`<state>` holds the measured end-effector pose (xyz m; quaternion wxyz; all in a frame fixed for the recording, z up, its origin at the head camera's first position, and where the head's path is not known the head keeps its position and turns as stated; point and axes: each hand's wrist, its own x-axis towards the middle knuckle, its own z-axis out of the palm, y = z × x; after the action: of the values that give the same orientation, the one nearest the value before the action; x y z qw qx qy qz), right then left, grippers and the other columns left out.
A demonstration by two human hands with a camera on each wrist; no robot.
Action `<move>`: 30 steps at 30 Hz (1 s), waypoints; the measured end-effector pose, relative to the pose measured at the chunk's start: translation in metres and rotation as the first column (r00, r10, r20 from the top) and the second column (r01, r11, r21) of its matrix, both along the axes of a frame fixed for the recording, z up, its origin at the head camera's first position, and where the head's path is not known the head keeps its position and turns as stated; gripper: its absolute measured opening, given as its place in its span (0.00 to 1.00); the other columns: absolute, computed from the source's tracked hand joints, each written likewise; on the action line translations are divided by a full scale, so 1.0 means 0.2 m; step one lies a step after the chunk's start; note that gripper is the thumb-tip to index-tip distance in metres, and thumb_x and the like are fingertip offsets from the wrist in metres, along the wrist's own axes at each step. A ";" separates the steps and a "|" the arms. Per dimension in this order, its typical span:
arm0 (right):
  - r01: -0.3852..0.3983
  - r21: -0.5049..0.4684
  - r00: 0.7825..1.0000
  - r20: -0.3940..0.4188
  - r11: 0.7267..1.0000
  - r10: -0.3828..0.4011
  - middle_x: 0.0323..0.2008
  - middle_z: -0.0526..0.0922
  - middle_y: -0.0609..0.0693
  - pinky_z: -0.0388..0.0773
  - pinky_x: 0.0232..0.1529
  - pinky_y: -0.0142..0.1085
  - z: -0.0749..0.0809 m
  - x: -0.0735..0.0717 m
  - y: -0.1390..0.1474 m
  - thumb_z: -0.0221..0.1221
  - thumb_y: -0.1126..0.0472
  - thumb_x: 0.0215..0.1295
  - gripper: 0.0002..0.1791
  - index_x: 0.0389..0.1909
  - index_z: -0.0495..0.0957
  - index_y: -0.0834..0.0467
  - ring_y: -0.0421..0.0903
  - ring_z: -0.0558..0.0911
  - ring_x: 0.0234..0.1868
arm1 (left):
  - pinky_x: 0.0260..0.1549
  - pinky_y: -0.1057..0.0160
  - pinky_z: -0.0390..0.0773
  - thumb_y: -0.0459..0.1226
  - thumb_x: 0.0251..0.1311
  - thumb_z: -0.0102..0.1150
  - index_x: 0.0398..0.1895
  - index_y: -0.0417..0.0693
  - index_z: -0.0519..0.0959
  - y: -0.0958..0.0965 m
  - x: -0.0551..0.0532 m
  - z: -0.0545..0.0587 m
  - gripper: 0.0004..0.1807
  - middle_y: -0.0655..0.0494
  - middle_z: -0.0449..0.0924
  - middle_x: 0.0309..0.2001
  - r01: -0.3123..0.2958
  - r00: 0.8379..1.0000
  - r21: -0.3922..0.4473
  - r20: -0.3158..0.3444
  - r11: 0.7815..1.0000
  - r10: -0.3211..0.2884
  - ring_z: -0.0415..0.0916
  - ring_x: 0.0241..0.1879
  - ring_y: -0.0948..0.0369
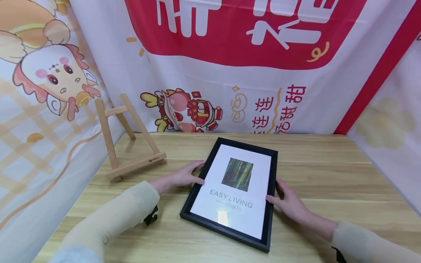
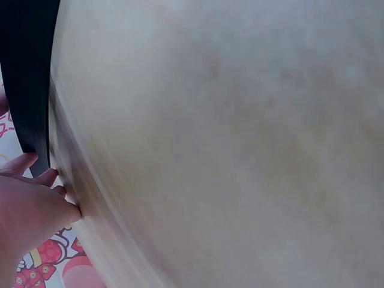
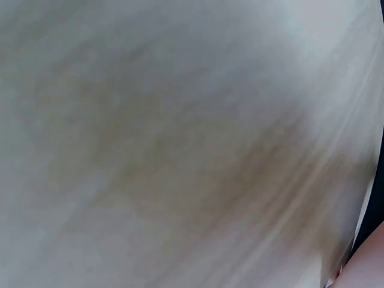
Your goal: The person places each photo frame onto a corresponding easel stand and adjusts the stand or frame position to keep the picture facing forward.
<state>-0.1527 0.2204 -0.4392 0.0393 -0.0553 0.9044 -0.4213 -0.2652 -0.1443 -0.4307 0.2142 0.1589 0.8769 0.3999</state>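
A black picture frame point(image 1: 227, 233) with a white "EASY LIVING" sheet and a small green picture lies turned at an angle on the wooden table. My left hand point(image 1: 184, 176) grips its left side, thumb over the front edge and fingers along the outer side. On the opposite side, my right hand point(image 1: 291, 204) holds the right edge, its thumb on the front border. The left wrist view shows the left fingers against the black frame edge point(image 2: 27, 78). Only a sliver of the right hand point(image 3: 366, 264) and the frame's dark edge appears in the right wrist view.
A small wooden easel point(image 1: 131, 168) stands at the back left of the table point(image 1: 329, 164). A printed cloth point(image 1: 217, 80) in red and white hangs behind, and patterned cloths point(image 1: 42, 146) line the sides.
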 end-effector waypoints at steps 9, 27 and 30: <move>-0.020 -0.115 0.999 -0.030 0.993 0.016 0.70 0.56 0.69 0.53 0.68 0.56 0.03 -0.02 0.00 0.60 0.58 0.68 0.44 0.74 0.46 0.69 0.64 0.55 0.70 | 0.70 0.45 0.43 0.34 0.54 0.68 0.77 0.49 0.52 -0.01 0.03 0.03 0.49 0.45 0.49 0.75 -0.025 0.999 0.131 0.023 0.991 0.023 0.44 0.73 0.48; -0.015 -0.381 0.997 0.063 0.925 0.042 0.64 0.63 0.75 0.84 0.39 0.42 0.12 -0.07 -0.04 0.55 0.59 0.72 0.46 0.77 0.33 0.40 0.60 0.81 0.49 | 0.29 0.61 0.80 0.29 0.60 0.62 0.78 0.69 0.41 -0.10 0.10 0.13 0.52 0.34 0.63 0.66 -0.092 0.986 0.365 0.160 0.927 0.035 0.77 0.50 0.48; -0.029 -0.399 0.996 0.064 0.916 0.059 0.64 0.62 0.74 0.84 0.38 0.45 0.14 -0.10 -0.04 0.55 0.59 0.72 0.46 0.76 0.34 0.34 0.60 0.82 0.46 | 0.28 0.62 0.80 0.28 0.60 0.62 0.78 0.71 0.41 -0.11 0.11 0.15 0.53 0.32 0.63 0.65 -0.102 0.989 0.401 0.142 0.911 0.048 0.81 0.44 0.48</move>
<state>-0.1734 0.2114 -0.4112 0.0703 -0.0666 0.7964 -0.5970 -0.2429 -0.1672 -0.4013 0.2171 0.1400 0.7643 0.5909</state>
